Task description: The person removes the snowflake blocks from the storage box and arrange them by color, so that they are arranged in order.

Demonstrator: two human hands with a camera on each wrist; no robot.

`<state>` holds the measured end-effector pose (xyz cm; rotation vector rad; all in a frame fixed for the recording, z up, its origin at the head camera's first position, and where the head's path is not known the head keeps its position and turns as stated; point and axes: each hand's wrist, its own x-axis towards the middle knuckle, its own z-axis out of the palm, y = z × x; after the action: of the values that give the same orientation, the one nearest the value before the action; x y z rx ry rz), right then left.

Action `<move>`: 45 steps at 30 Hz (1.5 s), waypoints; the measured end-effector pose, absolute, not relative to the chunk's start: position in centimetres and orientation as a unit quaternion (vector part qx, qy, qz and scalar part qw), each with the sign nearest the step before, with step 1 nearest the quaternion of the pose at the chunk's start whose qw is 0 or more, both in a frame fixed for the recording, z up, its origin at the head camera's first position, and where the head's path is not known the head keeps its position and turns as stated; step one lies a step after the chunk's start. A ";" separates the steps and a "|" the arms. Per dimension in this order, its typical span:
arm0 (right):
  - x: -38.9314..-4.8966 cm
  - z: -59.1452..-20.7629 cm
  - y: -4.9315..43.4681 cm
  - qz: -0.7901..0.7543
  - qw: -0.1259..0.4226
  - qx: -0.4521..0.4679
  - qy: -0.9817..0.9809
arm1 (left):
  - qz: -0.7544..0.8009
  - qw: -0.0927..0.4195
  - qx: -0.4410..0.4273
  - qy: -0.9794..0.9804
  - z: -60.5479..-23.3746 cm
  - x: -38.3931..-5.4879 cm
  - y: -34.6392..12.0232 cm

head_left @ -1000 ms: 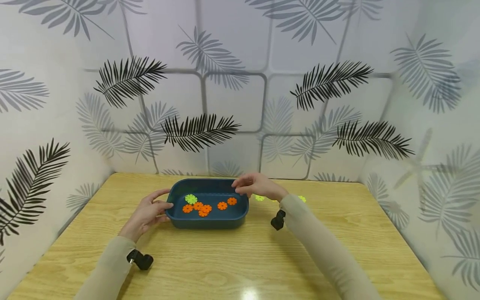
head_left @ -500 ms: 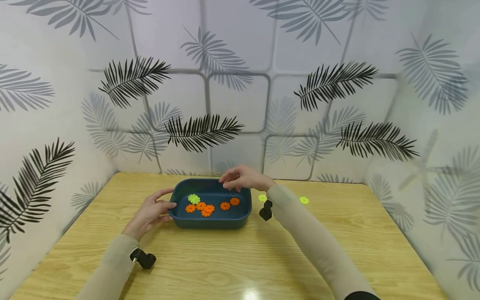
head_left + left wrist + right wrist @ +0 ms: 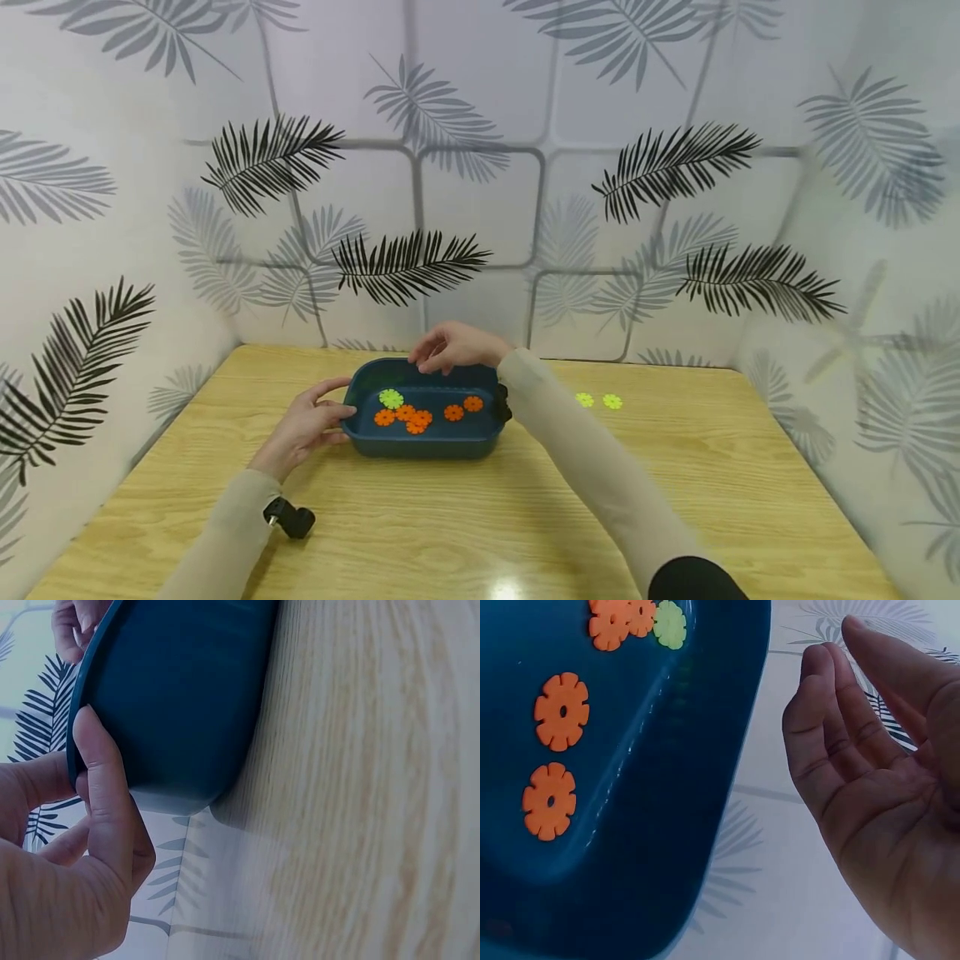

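The desk (image 3: 420, 533) is lying nearest, and two pale sleeves (image 3: 232, 525) are reaching across it, each one carrying a black camera (image 3: 294, 521) at the wrist. The blue tray (image 3: 423, 448) is standing flat on the desk, toward eleven o'clock of its middle. At nine o'clock of the tray, the left hand (image 3: 300, 423) is clamping on the rim. Inside, several orange pieces (image 3: 385, 417) are grouping around eight o'clock, some of them overlapping, and two more are lying apart from each other toward three o'clock. Some green pieces (image 3: 391, 398) are resting at ten o'clock of the tray. Outside, two other green pieces, a desk pair (image 3: 612, 402), are lying just beside each other at three o'clock. The right hand (image 3: 459, 346) is hovering near the far rim, around twelve o'clock; its fingers are bending loosely, and its thumb is keeping apart from them. Farthest, the leaf-patterned wall (image 3: 480, 208) is rising.
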<state>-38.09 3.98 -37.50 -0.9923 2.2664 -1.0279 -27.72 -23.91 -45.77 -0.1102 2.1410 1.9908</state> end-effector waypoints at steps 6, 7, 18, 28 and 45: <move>-38.6 -37.9 2.3 -0.342 0.244 -0.367 0.830 | 0.678 0.107 -0.033 0.727 -45.8 -27.5 -24.1; -38.7 -38.0 2.1 -0.335 0.248 -0.367 0.832 | 0.679 0.107 -0.033 0.725 -45.8 -27.4 -24.1; -38.9 -40.1 0.0 -0.258 0.313 -0.376 0.833 | 0.684 0.104 -0.038 0.721 -45.6 -27.2 -24.0; -38.2 -42.0 -1.3 -0.244 0.328 -0.378 0.831 | 0.680 0.100 -0.045 0.725 -45.7 -27.2 -24.0; -38.3 -43.9 -0.9 -0.283 0.296 -0.380 0.830 | 0.676 0.098 -0.055 0.728 -45.6 -27.3 -23.8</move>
<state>-38.31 -0.88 -43.88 -1.0096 2.2066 -0.7523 -27.27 -23.84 -45.63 -0.1639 2.1547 2.0007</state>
